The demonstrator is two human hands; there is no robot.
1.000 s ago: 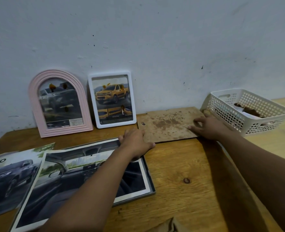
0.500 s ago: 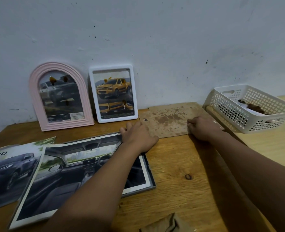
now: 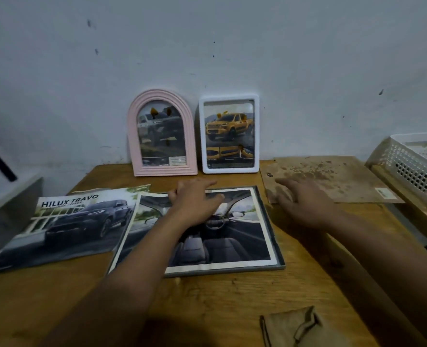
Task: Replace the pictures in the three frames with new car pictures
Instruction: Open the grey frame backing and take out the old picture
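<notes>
A pink arched frame (image 3: 162, 132) and a white rectangular frame (image 3: 229, 134) lean against the wall, each showing a car picture. A grey frame (image 3: 270, 236) lies flat on the table with a car-interior picture (image 3: 222, 241) on top of it. My left hand (image 3: 194, 204) rests flat on that picture's upper edge, fingers spread. My right hand (image 3: 305, 204) hovers open by the near left corner of a stained brown backing board (image 3: 332, 179), holding nothing. A loose Hilux Travo car picture (image 3: 64, 224) lies to the left.
A white perforated basket (image 3: 412, 169) sits at the far right on the wooden table (image 3: 207, 301). A folded brown cloth (image 3: 300, 326) lies near the front edge. A grey box-like object (image 3: 9, 201) stands at the left.
The view has shifted left. My right hand has come off the backing board and moved left. My left hand has slid from the frame's corner onto the interior picture.
</notes>
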